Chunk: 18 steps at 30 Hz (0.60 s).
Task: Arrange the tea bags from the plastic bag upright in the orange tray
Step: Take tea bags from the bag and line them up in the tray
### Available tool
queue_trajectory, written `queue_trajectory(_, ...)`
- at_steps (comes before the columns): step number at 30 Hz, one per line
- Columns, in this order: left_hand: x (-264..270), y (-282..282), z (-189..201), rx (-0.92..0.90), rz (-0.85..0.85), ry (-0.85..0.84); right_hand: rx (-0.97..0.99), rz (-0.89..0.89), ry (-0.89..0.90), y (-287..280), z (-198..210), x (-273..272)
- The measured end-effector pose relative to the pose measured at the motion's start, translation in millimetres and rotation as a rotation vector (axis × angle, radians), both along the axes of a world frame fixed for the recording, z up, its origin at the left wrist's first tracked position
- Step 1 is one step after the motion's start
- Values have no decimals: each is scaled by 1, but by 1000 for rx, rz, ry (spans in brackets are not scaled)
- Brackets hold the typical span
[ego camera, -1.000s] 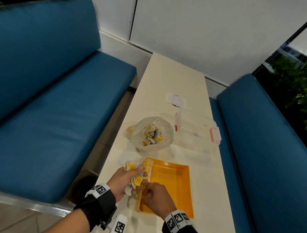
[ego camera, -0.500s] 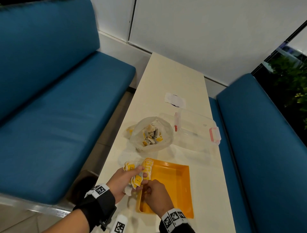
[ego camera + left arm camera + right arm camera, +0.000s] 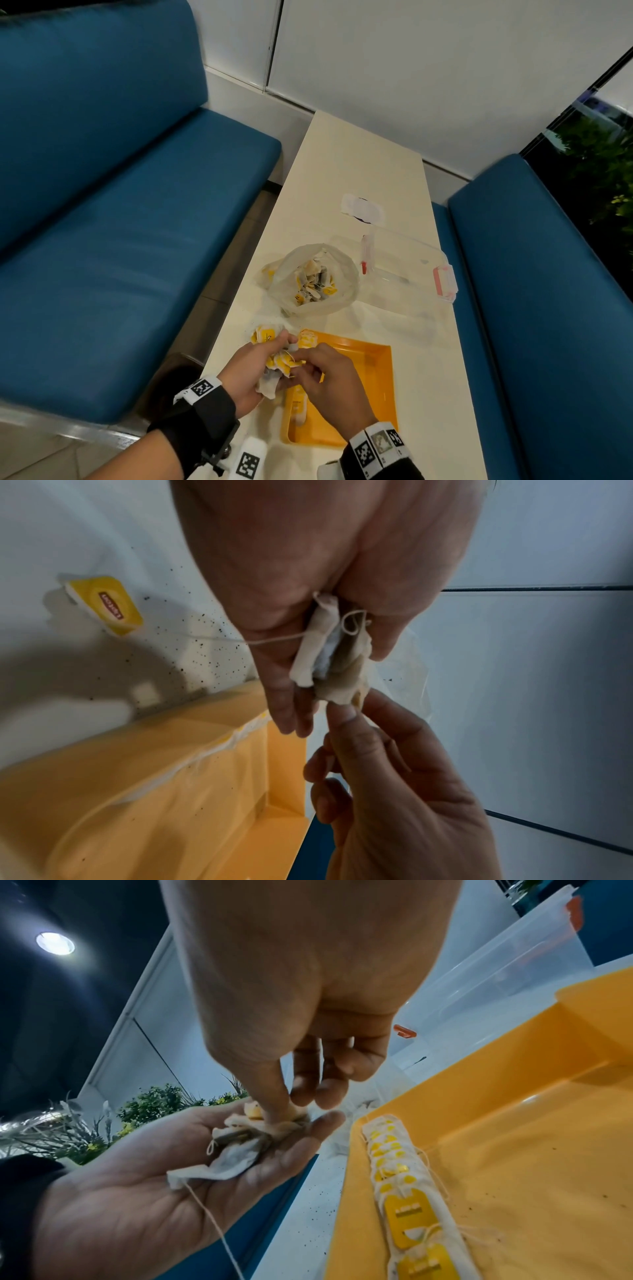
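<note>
The long cream table (image 3: 342,164) runs away from the person between two blue benches (image 3: 113,246), its far end against the white wall. Near its right edge lies a clear plastic container (image 3: 407,270) with pink clasps. Just left of that container, towards the table's middle, sits the plastic bag (image 3: 311,279), mouth open upward, with loose tea bags inside.

The orange tray (image 3: 373,370) lies at the near end of the table, its long axis along the table's length. A row of tea bags (image 3: 404,1183) stands on edge against the tray's left wall, packed face to face, the row running along that wall with yellow tags on top.

The left hand (image 3: 246,370) is held above the table's near left edge, just beside the tray, palm turned up and fingers loosely curled around a small bunch of tea bags (image 3: 236,1150) lying across the palm. One string hangs from the bunch to a yellow tag (image 3: 106,605) that lies on the table.

The right hand (image 3: 329,380) reaches over from above the tray's left wall, back upward, and its thumb and forefinger pinch the far end of the bunch; the other fingers are curled loosely.
</note>
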<state>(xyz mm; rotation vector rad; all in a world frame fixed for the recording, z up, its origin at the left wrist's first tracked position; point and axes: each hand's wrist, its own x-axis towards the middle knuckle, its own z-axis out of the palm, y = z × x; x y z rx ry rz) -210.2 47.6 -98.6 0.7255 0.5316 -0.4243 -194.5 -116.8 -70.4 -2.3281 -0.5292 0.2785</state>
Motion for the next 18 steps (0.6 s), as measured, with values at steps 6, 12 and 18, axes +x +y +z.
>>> queue_trajectory(6, -1, 2, 1, 4, -5, 17, 176, -153, 122, 2, 2, 6)
queue_trajectory(12, 0, 3, 4, -7, 8, 4, 284, -308, 248, 4, 10, 13)
queue_trajectory(18, 3, 7, 2, -32, 42, 28, 191, -308, 178, -2, 15, 23)
